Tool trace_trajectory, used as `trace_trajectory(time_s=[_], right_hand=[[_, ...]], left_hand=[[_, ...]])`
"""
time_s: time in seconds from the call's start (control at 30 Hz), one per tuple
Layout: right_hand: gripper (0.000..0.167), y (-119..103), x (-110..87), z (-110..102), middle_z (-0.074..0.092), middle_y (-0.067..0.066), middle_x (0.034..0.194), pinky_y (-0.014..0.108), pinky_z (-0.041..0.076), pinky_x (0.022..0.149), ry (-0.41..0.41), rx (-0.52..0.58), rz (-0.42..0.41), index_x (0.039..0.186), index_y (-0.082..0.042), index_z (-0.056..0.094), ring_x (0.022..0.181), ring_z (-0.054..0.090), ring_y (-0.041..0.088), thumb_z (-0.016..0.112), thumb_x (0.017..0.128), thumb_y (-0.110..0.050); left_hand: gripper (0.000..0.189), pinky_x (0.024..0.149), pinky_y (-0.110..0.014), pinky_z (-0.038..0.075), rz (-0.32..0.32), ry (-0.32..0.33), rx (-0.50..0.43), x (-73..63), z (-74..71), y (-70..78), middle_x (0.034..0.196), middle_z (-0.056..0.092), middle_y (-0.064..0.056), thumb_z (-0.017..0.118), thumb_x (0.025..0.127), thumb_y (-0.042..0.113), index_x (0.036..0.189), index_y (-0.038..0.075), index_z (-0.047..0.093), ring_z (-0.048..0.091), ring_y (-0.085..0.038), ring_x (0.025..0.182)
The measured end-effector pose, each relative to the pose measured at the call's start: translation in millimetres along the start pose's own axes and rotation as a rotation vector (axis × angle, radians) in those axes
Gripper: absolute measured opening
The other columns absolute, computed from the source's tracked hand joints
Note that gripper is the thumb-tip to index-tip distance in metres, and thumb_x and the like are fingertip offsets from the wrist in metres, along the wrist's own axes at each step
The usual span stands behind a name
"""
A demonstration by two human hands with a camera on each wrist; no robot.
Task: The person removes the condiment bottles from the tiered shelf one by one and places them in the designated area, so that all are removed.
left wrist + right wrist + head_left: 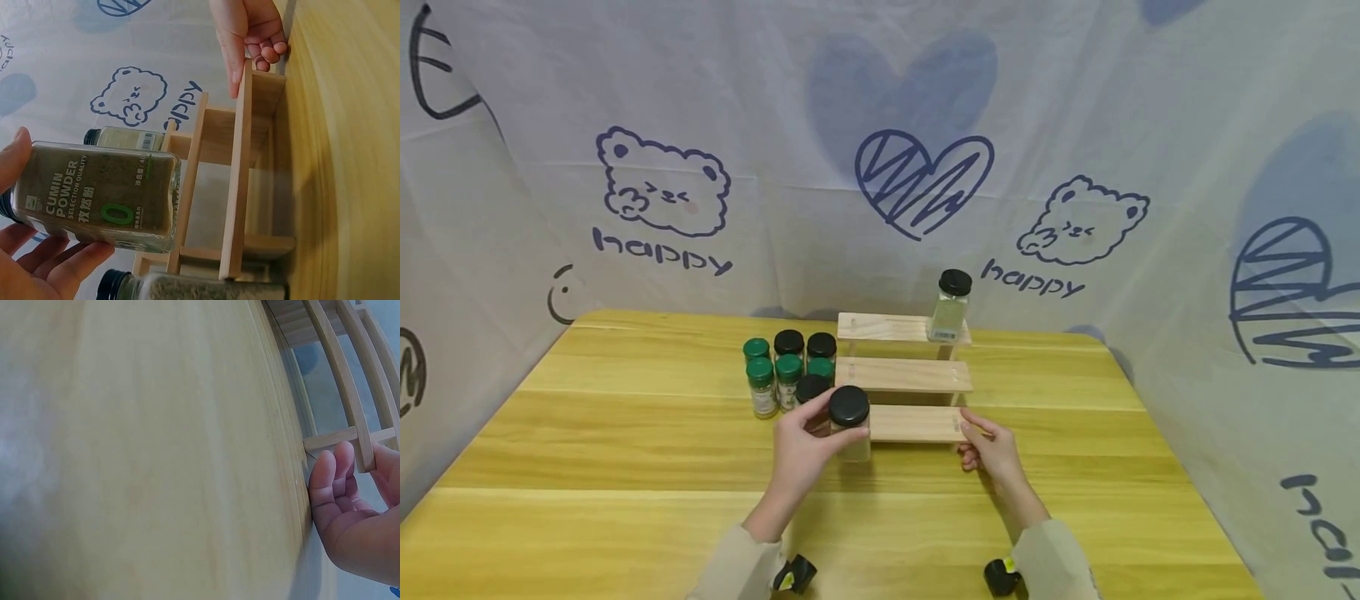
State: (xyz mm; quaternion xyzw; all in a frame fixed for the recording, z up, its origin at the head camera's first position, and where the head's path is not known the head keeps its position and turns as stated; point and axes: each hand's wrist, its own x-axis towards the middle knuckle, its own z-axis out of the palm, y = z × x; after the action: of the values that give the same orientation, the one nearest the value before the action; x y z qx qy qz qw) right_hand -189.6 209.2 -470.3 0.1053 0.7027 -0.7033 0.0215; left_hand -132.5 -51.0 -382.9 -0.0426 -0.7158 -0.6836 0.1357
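Note:
My left hand [800, 450] grips a square glass jar of cumin powder [100, 194] with a black lid, thumb on one side and fingers on the other. The jar is raised in front of the left end of a three-step wooden rack [910, 423]. At the lowest step's right end, my right hand [997, 457] holds the board's edge, its other fingers curled beneath. On the top step, toward the right, stands a black-lidded jar of pale powder [950, 315].
Left of the rack, several green-capped bottles [763, 398] and black-lidded jars [789, 342] stand close together. One black-lidded jar [206, 287] is right by the rack's left end. A printed cloth [790, 208] hangs behind the wooden table [625, 450].

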Motion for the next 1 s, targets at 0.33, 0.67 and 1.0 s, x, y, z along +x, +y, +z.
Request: trace_trajectory(time_s=[0.33,0.67,1.0], right_hand=[[0.035,1.6,-0.2,-1.2,0.057,0.005,0.053,0.021,0.046,0.039,0.000,0.003,0.000,0.122,0.005,0.050,0.037,0.048,0.007,0.054,0.089,-0.007],[0.035,1.5,0.5,-1.0,0.057,0.006,0.053,0.021,0.045,0.038,0.002,0.014,0.003,0.122,0.004,0.050,0.037,0.048,0.008,0.054,0.089,-0.008],[0.035,2.5,1.6,-0.8,0.057,0.005,0.054,0.021,0.046,0.038,0.006,0.008,0.007,0.122,0.003,0.051,0.037,0.048,0.008,0.054,0.089,-0.008]], left_hand=[[0.053,0.067,-0.022,0.050,0.048,0.029,0.015,-6.0,-14.7,-19.7,0.096,0.066,-0.009,0.083,0.058,0.009,0.108,0.004,0.065,0.062,-0.013,0.083],[0.060,0.072,-0.026,0.050,-0.026,0.028,0.042,-12.3,-31.8,-19.8,0.106,0.062,-0.014,0.083,0.056,0.006,0.112,-0.001,0.061,0.061,-0.020,0.092],[0.058,0.073,-0.024,0.049,-0.042,0.068,0.129,-14.0,-54.9,-25.9,0.106,0.062,-0.015,0.083,0.058,0.008,0.110,0.000,0.062,0.060,-0.022,0.093]])
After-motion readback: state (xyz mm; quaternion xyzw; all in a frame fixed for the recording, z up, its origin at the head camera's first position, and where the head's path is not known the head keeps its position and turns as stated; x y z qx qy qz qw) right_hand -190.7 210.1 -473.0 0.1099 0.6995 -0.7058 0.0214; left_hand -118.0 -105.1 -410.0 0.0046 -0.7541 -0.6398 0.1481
